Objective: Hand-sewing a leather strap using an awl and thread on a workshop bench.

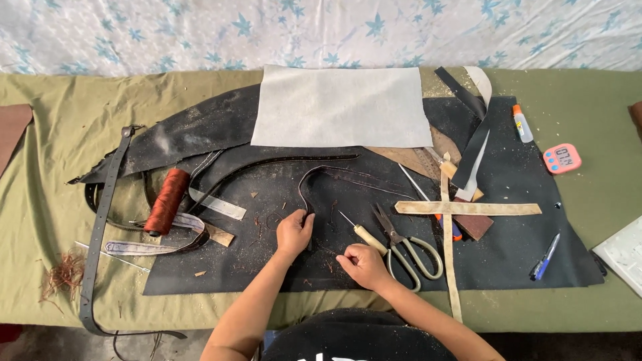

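- Fingers of the left hand [294, 230] pinch the end of a thin dark leather strap [328, 172]; right hand [364, 264] fingers close together, seemingly on thread, too fine to confirm.
- Looks like hand-stitching; next calls for a steady pull.
- Strap curves over the dusty black mat [508, 257]; awl [364, 235], steel scissors [401, 244], rust-red thread spool [167, 200] nearby.

- Rust-red thread spool [166, 200], left of the left hand [294, 232]
- Black leather sheet [281, 267] under it
- Pink timer [562, 158], far right of the right hand [363, 265]
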